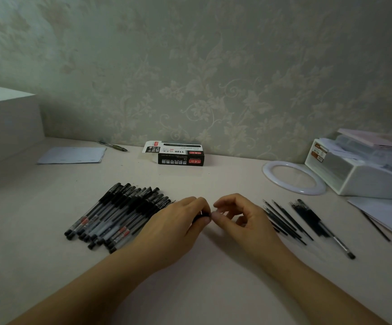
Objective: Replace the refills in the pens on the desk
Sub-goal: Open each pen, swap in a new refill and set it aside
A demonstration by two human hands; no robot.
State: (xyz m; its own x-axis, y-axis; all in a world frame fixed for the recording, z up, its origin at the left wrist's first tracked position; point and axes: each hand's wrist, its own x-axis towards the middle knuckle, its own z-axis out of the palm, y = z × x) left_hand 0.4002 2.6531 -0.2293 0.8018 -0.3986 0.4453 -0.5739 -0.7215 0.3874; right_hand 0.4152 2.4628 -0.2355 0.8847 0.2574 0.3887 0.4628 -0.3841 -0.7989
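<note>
Dim light; floral wallpaper (213, 66) rises behind the pale desk (190, 289).

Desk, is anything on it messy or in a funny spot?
A little. The box lies on its side with its flap open. One green pen sits alone by the wall, away from the pens. The refills lie loose and fanned out. Nothing looks spilled or broken.

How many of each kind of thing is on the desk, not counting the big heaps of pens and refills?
Pen boxes, black and white: 1
White rings: 1
Green pens by the wall: 1
Paper sheets at the back left: 1
White storage bins: 1
Pens lying alone among the refills: 1
Total: 6
The left hand pinches one small black piece; the right hand touches it.
</note>
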